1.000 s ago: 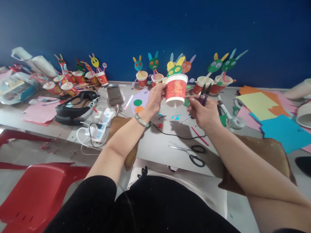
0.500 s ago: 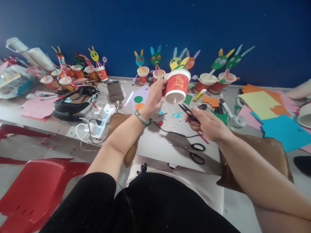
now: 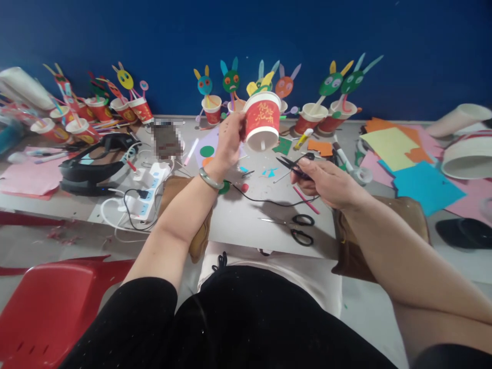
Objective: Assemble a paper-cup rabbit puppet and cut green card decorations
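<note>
My left hand, with a bangle on its wrist, is closed on the side of a red paper cup with gold lettering. The cup is held above the table, its underside turned toward me. A short white stub pokes from the cup's bottom, and yellow paper ears rise behind the rim. My right hand grips dark-handled scissors whose blades are parted and point toward the cup, a little apart from it. Below, a larger pair of scissors with black handles lies on the table.
Several cups with paper animal heads stand along the blue wall, such as a green-headed one. A power strip and black headset lie left. Blue paper lies right. A black cable crosses the table.
The scissors have drawn slightly away from the cup's bottom, and the cup sits a bit higher. My view has shifted right. The other person's arm at the right edge is gone from sight.
</note>
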The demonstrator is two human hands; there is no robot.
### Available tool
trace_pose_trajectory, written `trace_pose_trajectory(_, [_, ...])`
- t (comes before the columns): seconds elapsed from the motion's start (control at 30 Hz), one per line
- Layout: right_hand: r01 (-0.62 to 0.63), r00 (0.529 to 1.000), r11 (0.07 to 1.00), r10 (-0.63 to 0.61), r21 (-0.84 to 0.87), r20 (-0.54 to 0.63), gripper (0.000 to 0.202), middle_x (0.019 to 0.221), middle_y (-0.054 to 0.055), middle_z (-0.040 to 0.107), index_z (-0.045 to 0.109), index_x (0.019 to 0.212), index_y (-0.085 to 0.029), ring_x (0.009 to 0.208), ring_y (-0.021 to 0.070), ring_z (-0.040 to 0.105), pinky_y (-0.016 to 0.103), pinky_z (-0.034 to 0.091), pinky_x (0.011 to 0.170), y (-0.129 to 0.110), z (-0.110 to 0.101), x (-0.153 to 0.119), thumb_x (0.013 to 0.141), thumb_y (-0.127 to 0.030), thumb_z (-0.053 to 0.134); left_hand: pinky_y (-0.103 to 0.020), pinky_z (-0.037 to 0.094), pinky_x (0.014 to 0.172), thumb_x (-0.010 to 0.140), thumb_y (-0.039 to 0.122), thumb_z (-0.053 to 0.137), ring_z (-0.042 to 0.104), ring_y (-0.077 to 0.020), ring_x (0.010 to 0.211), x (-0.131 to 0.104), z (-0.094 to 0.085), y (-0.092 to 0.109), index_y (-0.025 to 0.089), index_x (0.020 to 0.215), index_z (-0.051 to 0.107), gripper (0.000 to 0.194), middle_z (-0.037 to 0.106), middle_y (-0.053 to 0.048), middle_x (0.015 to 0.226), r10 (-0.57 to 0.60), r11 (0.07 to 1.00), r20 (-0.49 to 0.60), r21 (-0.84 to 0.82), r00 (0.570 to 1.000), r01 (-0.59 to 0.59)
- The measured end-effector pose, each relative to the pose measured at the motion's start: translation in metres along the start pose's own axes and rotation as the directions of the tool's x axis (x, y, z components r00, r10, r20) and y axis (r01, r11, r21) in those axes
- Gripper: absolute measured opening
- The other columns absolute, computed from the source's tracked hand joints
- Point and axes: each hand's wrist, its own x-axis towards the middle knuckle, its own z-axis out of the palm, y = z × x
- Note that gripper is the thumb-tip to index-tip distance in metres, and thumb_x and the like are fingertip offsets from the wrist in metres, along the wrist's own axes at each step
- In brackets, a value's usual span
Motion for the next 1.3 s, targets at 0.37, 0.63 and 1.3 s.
trace_pose_trajectory(0.37, [0.004,0.998,0.999,-0.007,0.046,0.07,0.077,0.055,-0.01,0.026,0.065,0.076,-0.018,0.048,0.0053,0.018,0.026,0.011,0.045,0.004,0.009,-0.001,0.083,-0.094,0.07,-0.029,0.038,0.064,0.108,0.009,0.057,0.04,-0.0123,0.061,0.002,-0.005,-0.017,0.023,0.069,0.053,0.042,0.046,0.004,0.063,0.071,0.997,0.193,-0.056,0.979,-0.061])
trace_pose_trajectory(0.63, [0.024,1.0,0.999,-0.025,0.046,0.01,0.074,0.056,-0.01,0.028,0.064,0.078,-0.017,0.048,0.0048,0.019,0.026,0.011,0.046,0.003,0.015,0.004,0.089,-0.089,0.069,-0.032,0.034,0.064,0.108,0.009,0.058,0.037,-0.0137,0.062,-0.007,-0.003,-0.013,0.022,0.063,0.053,0.048,0.045,0.002,0.062,0.088,0.992,0.305,0.063,0.948,-0.112])
trace_pose_trajectory(1.3, [0.005,0.998,0.982,0.007,0.189,-0.061,0.077,0.057,-0.008,0.033,0.065,0.07,-0.018,0.049,0.0039,0.021,0.026,0.012,0.048,0.002,0.033,0.001,0.067,-0.091,0.087,-0.032,0.032,0.062,0.107,0.0,0.05,0.033,-0.0121,0.058,-0.013,0.002,0.0,0.022,0.062,0.049,0.05,0.04,0.003,0.059,0.071,0.986,0.348,0.118,0.935,-0.119])
